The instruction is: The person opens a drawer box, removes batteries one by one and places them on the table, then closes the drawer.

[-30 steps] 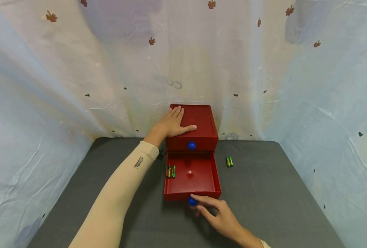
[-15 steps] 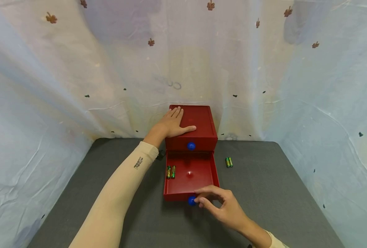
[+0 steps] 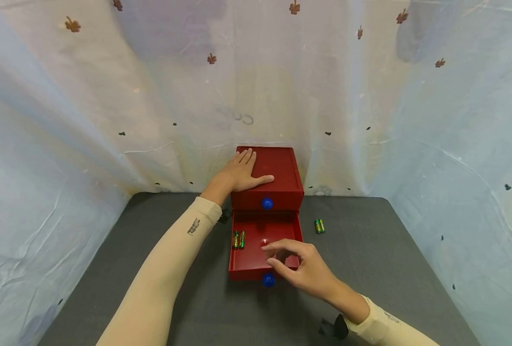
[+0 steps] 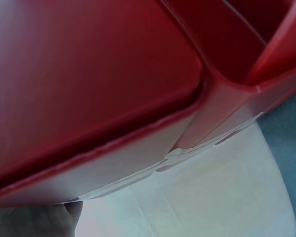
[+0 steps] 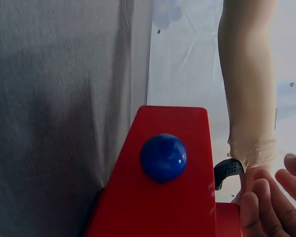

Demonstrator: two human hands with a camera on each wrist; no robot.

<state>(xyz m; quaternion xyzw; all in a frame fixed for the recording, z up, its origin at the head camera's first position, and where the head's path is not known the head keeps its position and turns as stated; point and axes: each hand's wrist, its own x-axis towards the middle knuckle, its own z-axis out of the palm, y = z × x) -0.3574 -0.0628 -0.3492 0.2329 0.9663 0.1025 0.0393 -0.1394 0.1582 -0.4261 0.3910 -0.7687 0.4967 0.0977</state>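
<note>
My left hand (image 3: 238, 174) lies flat on top of a red two-drawer box (image 3: 282, 166), fingers spread. The box's lower drawer (image 3: 253, 262) is pulled out, and two green batteries (image 3: 242, 239) lie along its left wall. My right hand (image 3: 301, 266) hovers above the drawer's front right part, fingers loosely bent, nothing between thumb and fingertips. Just below it is the drawer's blue knob (image 3: 268, 280). In the right wrist view that round knob (image 5: 163, 158) stands out from the red drawer front (image 5: 172, 207), with right-hand fingers (image 5: 266, 207) at the lower right.
Another pair of green batteries (image 3: 319, 226) lies side by side on the dark grey table (image 3: 368, 259), right of the box. The upper drawer, with its own blue knob (image 3: 267, 203), is closed. A pale patterned curtain (image 3: 187, 96) hangs behind and at both sides.
My right hand has come away from the lower drawer's knob and moved forward and up over the drawer. The left hand, the drawer and all the batteries stay where they were.
</note>
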